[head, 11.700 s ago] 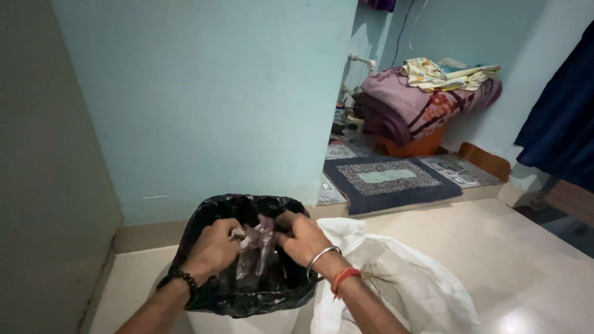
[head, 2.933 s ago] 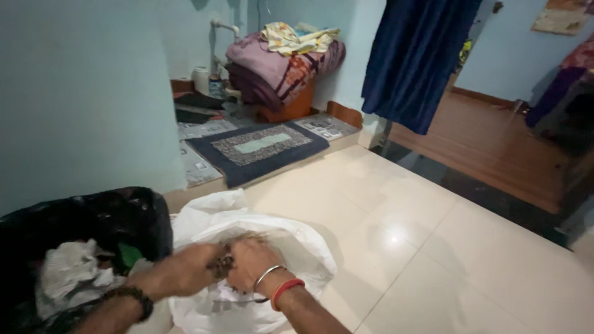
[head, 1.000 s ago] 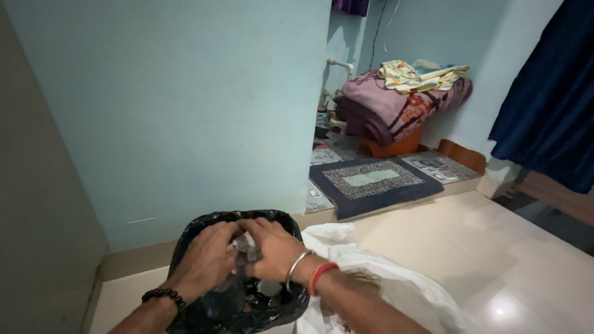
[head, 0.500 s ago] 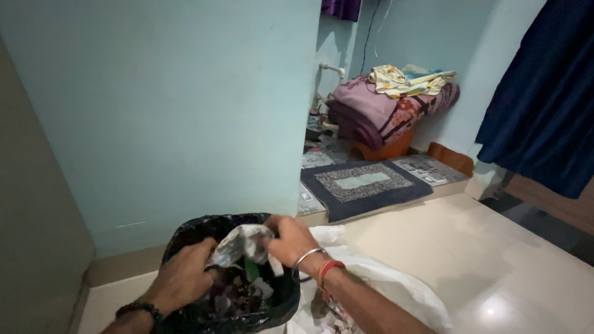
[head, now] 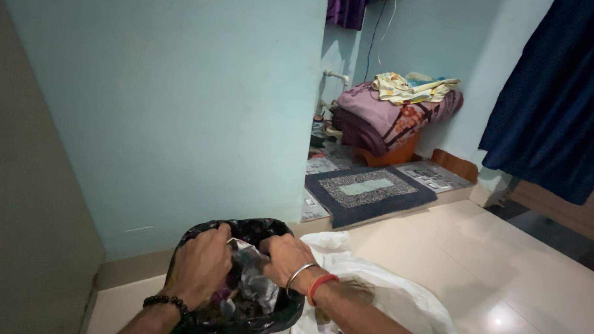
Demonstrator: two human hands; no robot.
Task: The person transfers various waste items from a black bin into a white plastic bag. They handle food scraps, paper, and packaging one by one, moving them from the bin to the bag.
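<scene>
Down at the bottom centre of the frame there's a bin lined with a black bag [head: 281, 312], and a crumpled grey-white wad of waste [head: 250, 281] sits right in its mouth, squeezed between both hands.

The left hand [head: 199, 266] comes in from the lower left and lies over the wad's left side, fingers curled down and closed against it; its knuckles face up toward the camera. There's a dark bead bracelet [head: 164, 301] on that wrist. The right hand [head: 286, 260] comes in from the lower right, fingers bent and pinched onto the wad's right edge, so both hands are closed on the same lump. That wrist has a metal bangle [head: 298, 276] and a red thread band [head: 318, 286] just behind it. Both forearms angle up from the bottom edge and meet over the bin.

Just right of the bin, touching it, is a white sack [head: 396, 297] lying open on the pale tiled floor [head: 495, 260]. Further back in the upper right of the frame: a dark blue mat [head: 369, 192], a pile of folded blankets [head: 396, 114] against the light blue wall [head: 185, 111], and a dark blue curtain [head: 547, 105] hanging at the right edge.
</scene>
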